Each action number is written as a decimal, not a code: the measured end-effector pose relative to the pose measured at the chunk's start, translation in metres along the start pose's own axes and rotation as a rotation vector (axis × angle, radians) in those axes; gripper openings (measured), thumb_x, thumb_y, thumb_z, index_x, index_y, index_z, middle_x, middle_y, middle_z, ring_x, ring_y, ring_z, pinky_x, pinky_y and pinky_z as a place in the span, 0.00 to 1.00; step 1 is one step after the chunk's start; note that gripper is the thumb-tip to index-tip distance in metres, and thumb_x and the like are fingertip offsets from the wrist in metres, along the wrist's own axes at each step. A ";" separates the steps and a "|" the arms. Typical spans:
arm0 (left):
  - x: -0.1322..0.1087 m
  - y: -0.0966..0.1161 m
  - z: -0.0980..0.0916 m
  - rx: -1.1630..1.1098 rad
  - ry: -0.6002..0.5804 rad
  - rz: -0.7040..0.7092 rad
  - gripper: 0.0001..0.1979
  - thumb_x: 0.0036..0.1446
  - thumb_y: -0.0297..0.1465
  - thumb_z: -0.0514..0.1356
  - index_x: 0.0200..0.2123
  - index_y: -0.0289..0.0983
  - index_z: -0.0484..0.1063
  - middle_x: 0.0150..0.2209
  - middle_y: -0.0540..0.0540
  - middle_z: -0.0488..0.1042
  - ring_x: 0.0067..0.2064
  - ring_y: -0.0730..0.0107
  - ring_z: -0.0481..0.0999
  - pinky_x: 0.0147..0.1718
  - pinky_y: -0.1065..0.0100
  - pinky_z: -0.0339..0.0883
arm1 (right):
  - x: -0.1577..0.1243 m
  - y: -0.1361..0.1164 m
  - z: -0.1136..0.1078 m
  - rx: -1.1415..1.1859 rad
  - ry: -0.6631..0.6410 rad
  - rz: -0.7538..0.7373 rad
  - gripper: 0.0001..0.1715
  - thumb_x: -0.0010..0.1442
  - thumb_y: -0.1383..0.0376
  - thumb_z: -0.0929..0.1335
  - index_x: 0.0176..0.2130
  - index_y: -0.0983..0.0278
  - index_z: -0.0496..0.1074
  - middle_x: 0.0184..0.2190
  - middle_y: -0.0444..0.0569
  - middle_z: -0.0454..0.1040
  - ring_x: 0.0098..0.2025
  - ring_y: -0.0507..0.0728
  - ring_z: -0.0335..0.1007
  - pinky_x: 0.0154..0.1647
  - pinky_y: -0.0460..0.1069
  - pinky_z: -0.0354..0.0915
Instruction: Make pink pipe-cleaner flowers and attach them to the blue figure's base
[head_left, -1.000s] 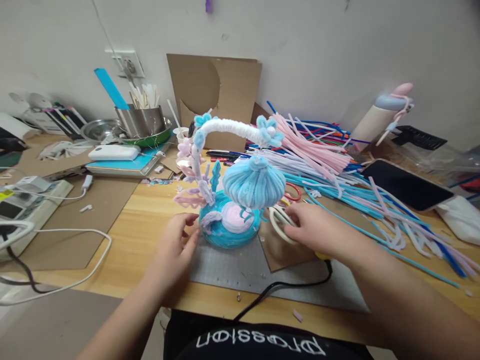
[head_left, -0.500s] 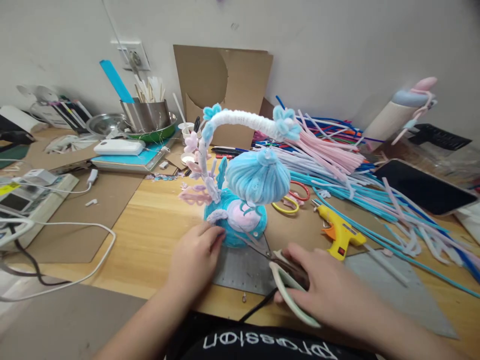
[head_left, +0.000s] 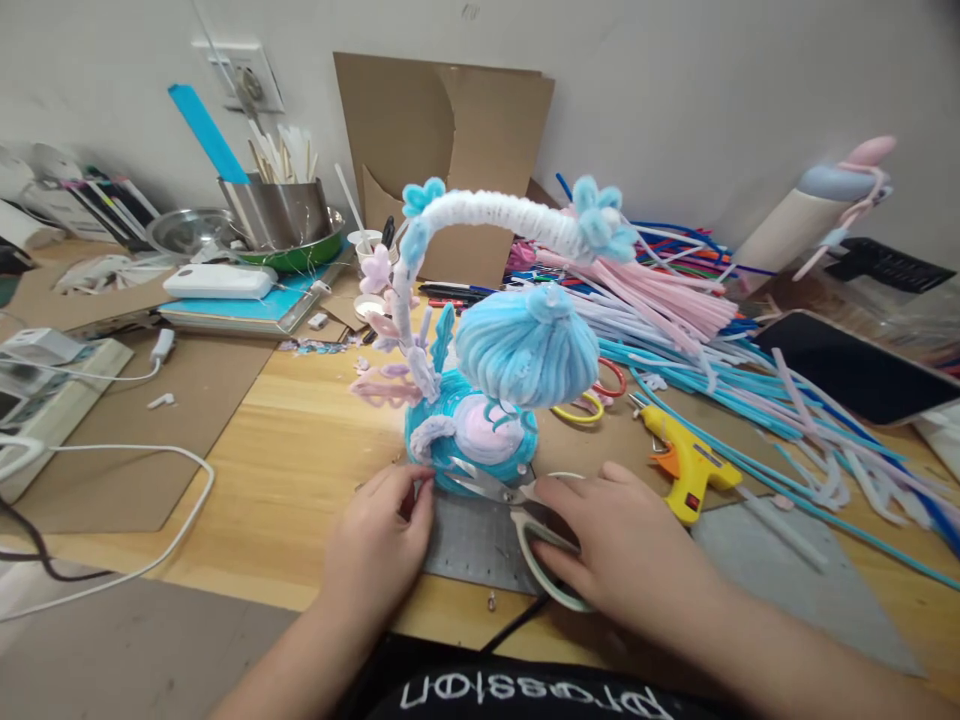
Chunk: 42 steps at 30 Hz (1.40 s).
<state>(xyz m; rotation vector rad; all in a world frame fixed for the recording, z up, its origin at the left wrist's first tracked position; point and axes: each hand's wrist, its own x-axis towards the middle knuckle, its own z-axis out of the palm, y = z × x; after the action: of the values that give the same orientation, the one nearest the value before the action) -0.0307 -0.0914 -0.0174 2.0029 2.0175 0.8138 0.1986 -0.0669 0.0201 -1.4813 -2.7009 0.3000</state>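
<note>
The right hand [head_left: 607, 530] grips the scissors [head_left: 512, 496] at the front of the lamp [head_left: 529, 350], which stands just beyond the hands. The left hand [head_left: 382, 530] curls narrowly, any hold hidden. Best angle the tips clear of those fingers.

Black garment [head_left: 450, 658], white lettering [head_left: 534, 692] across it, bare forearms [head_left: 750, 635], bare fingers [head_left: 562, 502]

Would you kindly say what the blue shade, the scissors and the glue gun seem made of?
Blue shade: probably pipe cleaners, matte and fuzzy, judging by its soft ribbed strands.
Scissors: the blades look like shiny metal, grey and light-catching; the pale handles are likely smooth plastic, being evenly coloured.
Glue gun: apparently smooth plastic, given its uniform yellow body.
</note>
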 end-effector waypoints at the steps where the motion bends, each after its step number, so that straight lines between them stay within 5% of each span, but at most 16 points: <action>1: 0.000 0.000 0.000 -0.005 -0.007 -0.005 0.08 0.58 0.34 0.55 0.37 0.41 0.74 0.27 0.51 0.74 0.29 0.69 0.74 0.28 0.69 0.63 | 0.001 0.000 0.000 -0.020 -0.002 -0.004 0.09 0.55 0.57 0.68 0.37 0.59 0.70 0.30 0.44 0.76 0.31 0.59 0.70 0.35 0.52 0.50; 42: 0.000 0.001 0.001 -0.018 0.005 -0.016 0.07 0.56 0.31 0.56 0.36 0.41 0.74 0.26 0.51 0.76 0.30 0.68 0.76 0.27 0.69 0.64 | 0.012 0.015 0.010 -0.104 0.011 -0.248 0.06 0.58 0.65 0.67 0.38 0.64 0.70 0.27 0.47 0.76 0.29 0.57 0.71 0.33 0.51 0.50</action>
<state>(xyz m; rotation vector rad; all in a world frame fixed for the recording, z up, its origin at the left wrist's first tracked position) -0.0291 -0.0918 -0.0175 1.9745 2.0197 0.8313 0.2027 -0.0506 0.0067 -1.1452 -2.8902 0.1407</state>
